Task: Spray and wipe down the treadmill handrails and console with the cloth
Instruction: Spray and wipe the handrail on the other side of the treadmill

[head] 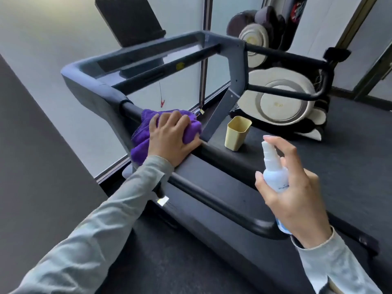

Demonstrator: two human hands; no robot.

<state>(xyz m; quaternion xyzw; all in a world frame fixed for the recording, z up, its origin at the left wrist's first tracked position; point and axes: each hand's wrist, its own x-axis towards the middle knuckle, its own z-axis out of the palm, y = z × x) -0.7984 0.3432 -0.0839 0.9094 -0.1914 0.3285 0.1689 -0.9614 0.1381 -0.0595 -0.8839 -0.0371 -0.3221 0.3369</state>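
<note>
A purple cloth [142,141] is wrapped over the treadmill's left handrail [212,196], a dark bar running from lower right up to the grey console frame [89,81]. My left hand [169,139] grips the cloth around that rail. My right hand [294,192] holds a white spray bottle [273,166] upright, forefinger over the nozzle top, right of the rail above the belt. The dark console screen [129,20] stands at the top, and the far handrail [286,56] runs off to the right.
A pale yellow cup [236,133] stands on the dark treadmill belt [318,158]. A cream and black exercise machine [282,102] sits beyond the far rail. A red safety clip [162,102] hangs under the console. Frosted glass panels line the left and back.
</note>
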